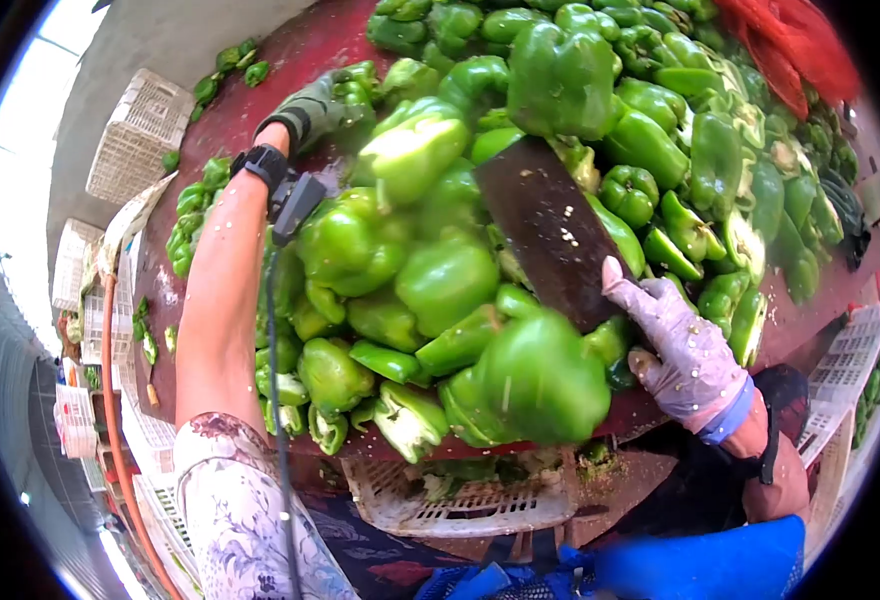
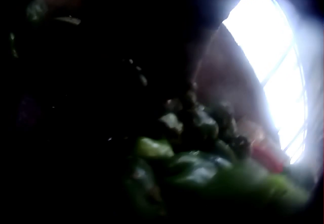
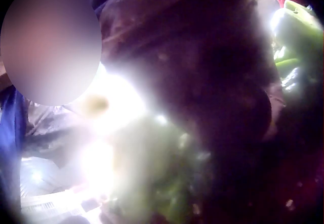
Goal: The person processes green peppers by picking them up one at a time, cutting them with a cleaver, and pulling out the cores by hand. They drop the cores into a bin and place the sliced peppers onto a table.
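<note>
My left hand (image 1: 322, 112), in a grey-green glove, reaches to the far left side of the heap of green bell peppers (image 1: 450, 275). Its fingers meet a bell pepper (image 1: 362, 78) there; the fingertips blend into the green, and I cannot tell whether they curl round it. In a thin pale glove, my right hand (image 1: 690, 355) grips a cleaver (image 1: 550, 230) at the heap's near right side. The broad dark blade slants up and left over the peppers, with small pale seeds stuck to it. The cleaver's handle is hidden in the hand. Close in front, one bell pepper (image 1: 545, 375) looks blurred.
Cut pepper pieces (image 1: 745, 235) lie among whole ones on the right. The red table (image 1: 305, 40) carries the heap. Below its near edge stands a white plastic crate (image 1: 460, 515) with scraps. More crates (image 1: 140, 130) are at the left, and red netting (image 1: 795, 45) lies far right.
</note>
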A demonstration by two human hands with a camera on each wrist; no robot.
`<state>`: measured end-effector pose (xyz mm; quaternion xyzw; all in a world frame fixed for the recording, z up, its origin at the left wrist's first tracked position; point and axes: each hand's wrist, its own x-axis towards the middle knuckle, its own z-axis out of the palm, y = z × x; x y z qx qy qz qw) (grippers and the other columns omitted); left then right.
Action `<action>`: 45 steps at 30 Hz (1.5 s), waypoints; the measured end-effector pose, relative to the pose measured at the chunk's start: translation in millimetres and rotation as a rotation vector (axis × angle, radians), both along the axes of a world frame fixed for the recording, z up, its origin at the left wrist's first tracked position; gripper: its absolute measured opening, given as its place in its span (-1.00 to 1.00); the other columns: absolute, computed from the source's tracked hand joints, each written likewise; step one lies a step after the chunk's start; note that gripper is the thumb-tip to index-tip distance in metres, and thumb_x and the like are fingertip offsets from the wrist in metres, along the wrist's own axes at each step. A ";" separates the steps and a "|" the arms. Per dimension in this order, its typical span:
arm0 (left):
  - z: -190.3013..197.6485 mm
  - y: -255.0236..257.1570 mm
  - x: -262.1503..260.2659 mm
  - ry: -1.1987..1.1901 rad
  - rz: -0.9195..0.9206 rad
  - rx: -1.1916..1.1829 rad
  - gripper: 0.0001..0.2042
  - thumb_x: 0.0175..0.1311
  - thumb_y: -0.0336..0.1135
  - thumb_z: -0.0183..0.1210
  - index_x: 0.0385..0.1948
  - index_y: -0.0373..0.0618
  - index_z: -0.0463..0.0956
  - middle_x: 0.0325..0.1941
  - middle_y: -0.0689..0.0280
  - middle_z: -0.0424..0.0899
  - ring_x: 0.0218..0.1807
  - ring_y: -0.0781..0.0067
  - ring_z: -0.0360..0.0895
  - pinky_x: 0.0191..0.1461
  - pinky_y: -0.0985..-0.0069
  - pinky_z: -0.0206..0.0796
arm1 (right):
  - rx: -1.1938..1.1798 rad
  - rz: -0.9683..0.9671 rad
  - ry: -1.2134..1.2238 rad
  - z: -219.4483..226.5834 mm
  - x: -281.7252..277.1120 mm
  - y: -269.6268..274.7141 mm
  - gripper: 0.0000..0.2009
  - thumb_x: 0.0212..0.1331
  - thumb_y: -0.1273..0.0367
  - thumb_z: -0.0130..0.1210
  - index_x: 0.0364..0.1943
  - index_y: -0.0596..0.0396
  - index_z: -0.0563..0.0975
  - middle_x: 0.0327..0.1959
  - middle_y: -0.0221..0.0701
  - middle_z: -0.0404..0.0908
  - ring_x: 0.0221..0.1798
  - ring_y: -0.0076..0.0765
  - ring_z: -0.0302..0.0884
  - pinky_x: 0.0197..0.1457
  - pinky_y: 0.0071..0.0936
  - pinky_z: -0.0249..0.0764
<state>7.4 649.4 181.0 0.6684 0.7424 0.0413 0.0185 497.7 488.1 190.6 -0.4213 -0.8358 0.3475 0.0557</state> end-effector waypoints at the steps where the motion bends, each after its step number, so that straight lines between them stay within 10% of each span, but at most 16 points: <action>1: 15.1 -14.3 26.5 0.023 0.037 -0.056 -0.50 0.12 0.04 0.27 0.06 -0.01 0.52 -0.01 0.05 0.66 -0.06 0.14 0.63 0.05 0.34 0.42 | 0.013 0.005 -0.005 0.4 -0.9 0.4 -0.16 -0.19 0.67 0.05 0.37 -0.17 0.24 0.02 -0.17 0.41 0.05 0.11 0.44 0.11 -0.19 0.44; 13: 21.4 -181.8 78.0 -0.222 -0.187 0.131 -0.50 0.14 -0.03 0.23 0.10 -0.04 0.48 -0.04 0.03 0.66 -0.10 0.13 0.63 -0.01 0.34 0.43 | 0.506 0.140 0.181 -45.7 10.9 -2.6 -0.31 -0.09 0.59 0.11 0.29 -0.07 0.37 -0.07 -0.18 0.54 -0.04 0.03 0.50 0.12 -0.31 0.44; 16: 27.4 -237.1 115.1 -0.254 -0.268 -0.053 -0.50 0.15 -0.05 0.22 0.11 -0.05 0.47 -0.05 0.03 0.66 -0.11 0.12 0.63 -0.03 0.35 0.44 | 0.137 -0.067 -0.157 36.7 -10.3 -38.3 -0.36 0.10 0.53 0.12 0.35 -0.03 0.27 0.11 -0.15 0.47 0.13 -0.03 0.46 0.17 -0.29 0.43; 20: 37.5 -299.0 161.3 -0.255 -0.386 -0.272 -0.50 0.15 -0.07 0.20 0.12 -0.06 0.46 -0.05 0.02 0.66 -0.12 0.11 0.63 -0.05 0.35 0.44 | 0.006 -0.008 -0.260 -27.1 12.7 -0.9 -0.42 0.12 0.54 0.12 0.30 0.08 0.31 0.09 -0.18 0.50 0.10 -0.13 0.49 0.15 -0.32 0.44; 26: 44.0 -342.2 211.4 -0.314 -0.537 -0.522 -0.50 0.16 -0.11 0.18 0.14 -0.07 0.44 -0.07 0.01 0.66 -0.14 0.10 0.64 -0.08 0.35 0.45 | -0.805 -0.583 0.439 28.8 -1.5 -50.4 -0.47 0.15 0.49 0.14 0.26 0.14 0.35 0.12 -0.24 0.50 0.10 -0.25 0.48 0.16 -0.35 0.44; 34: -14.4 -396.9 263.1 -0.479 -0.604 -0.745 -0.50 0.18 -0.15 0.15 0.17 -0.09 0.41 -0.08 0.00 0.66 -0.17 0.09 0.64 -0.12 0.35 0.47 | -0.308 -0.303 0.281 17.1 10.2 -70.4 -0.43 0.11 0.43 0.16 0.27 0.12 0.34 0.13 -0.20 0.49 0.13 -0.18 0.47 0.19 -0.32 0.43; 40: -135.2 -405.7 290.3 -0.664 -0.152 -0.712 -0.51 0.26 0.00 0.11 0.14 -0.10 0.47 0.04 -0.04 0.61 0.10 0.00 0.56 0.16 0.23 0.40 | 0.193 -0.115 0.021 -1.7 17.8 -66.3 -0.40 0.09 0.39 0.18 0.28 0.10 0.33 0.14 -0.17 0.48 0.15 -0.13 0.46 0.21 -0.31 0.42; 45: -191.2 -391.6 324.0 -0.453 -0.306 -0.740 -0.42 0.21 0.05 0.14 0.20 -0.11 0.41 0.17 -0.04 0.50 0.20 0.02 0.45 0.26 0.26 0.29 | 0.427 -0.061 -0.100 -2.6 20.4 -67.6 -0.38 0.06 0.36 0.19 0.29 0.09 0.32 0.14 -0.15 0.48 0.17 -0.09 0.45 0.23 -0.30 0.41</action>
